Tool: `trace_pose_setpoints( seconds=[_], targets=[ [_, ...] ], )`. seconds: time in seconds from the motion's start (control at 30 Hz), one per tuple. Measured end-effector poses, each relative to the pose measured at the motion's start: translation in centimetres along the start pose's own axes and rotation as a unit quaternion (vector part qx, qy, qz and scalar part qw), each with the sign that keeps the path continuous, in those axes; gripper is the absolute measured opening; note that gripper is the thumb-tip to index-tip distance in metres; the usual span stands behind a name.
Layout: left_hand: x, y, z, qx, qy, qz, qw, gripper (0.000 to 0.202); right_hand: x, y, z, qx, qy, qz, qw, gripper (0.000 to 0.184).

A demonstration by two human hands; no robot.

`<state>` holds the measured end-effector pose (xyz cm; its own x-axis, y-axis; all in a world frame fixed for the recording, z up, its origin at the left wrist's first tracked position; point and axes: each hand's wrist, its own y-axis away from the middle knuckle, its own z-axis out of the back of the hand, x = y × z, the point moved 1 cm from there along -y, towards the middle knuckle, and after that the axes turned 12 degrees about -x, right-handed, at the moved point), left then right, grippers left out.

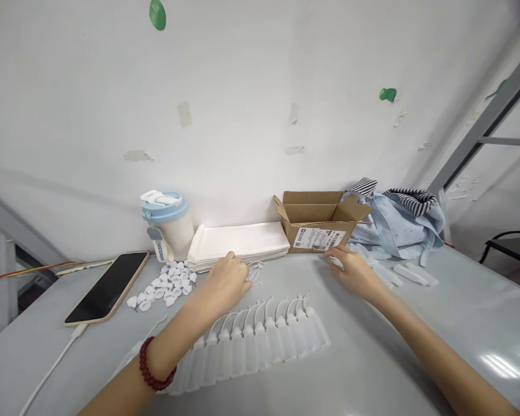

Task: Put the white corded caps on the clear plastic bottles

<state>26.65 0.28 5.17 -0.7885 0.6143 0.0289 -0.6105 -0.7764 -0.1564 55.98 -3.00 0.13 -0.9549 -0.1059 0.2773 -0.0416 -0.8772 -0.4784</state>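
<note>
My left hand (227,277) is curled closed beside a few thin curved white tubes (255,270), just in front of a stack of flat white packets (242,242). What its fingers hold, if anything, is hidden. Below it lies a row of translucent squeeze bottles (260,346) side by side, several with a thin curved tube at the neck. My forearm covers part of the row's left end. My right hand (353,271) has thumb and fingers apart, close to the front of the open cardboard box (320,237). Beside it are loose translucent bottles (416,274).
A pile of small white caps (167,284) sits left of the packets. Behind it stands a cup with a blue lid (164,207). A phone (108,288) with a white cable (54,367) lies at left. A light-blue cloth bag (398,222) rests at the back right.
</note>
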Motion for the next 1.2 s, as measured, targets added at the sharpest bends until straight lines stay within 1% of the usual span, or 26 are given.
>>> trace_pose_setpoints(
  seconds=[0.13,0.23,0.33,0.37,0.47,0.67,0.9,1.07,1.2],
  targets=[
    [-0.2,0.0,-0.6,-0.003,-0.013,-0.014,1.0,0.026,0.0,-0.1,0.1,0.01,0.016,-0.009,1.0,0.021],
    [-0.1,-0.1,-0.5,-0.021,-0.014,-0.009,1.0,0.025,0.0,-0.1,0.2,0.016,0.024,-0.014,0.999,0.022],
    [0.0,-0.2,-0.1,-0.046,-0.005,0.001,0.999,0.015,0.1,-0.1,0.2,0.022,0.031,-0.02,0.999,0.023],
    [0.0,-0.3,0.0,-0.057,0.001,0.005,0.998,0.014,0.1,-0.1,0.2,0.024,0.033,-0.022,0.999,0.023],
    [0.2,-0.3,0.7,-0.098,0.026,0.019,0.995,0.022,0.0,-0.1,0.2,0.027,0.037,-0.026,0.999,0.024],
    [0.8,-0.2,2.2,-0.171,0.082,0.054,0.98,0.02,0.1,-0.1,0.3,0.034,0.045,-0.035,0.998,0.023],
    [1.7,0.1,3.3,-0.257,0.124,0.077,0.955,0.017,0.1,-0.2,0.5,0.035,0.055,-0.04,0.997,0.025],
    [1.9,0.5,4.4,-0.319,0.136,0.092,0.933,0.015,-0.2,-0.3,0.5,0.03,0.067,-0.049,0.996,0.026],
    [1.8,0.8,5.3,-0.352,0.141,0.098,0.92,0.013,-0.4,-0.3,0.6,0.028,0.078,-0.054,0.995,0.025]
  ],
)
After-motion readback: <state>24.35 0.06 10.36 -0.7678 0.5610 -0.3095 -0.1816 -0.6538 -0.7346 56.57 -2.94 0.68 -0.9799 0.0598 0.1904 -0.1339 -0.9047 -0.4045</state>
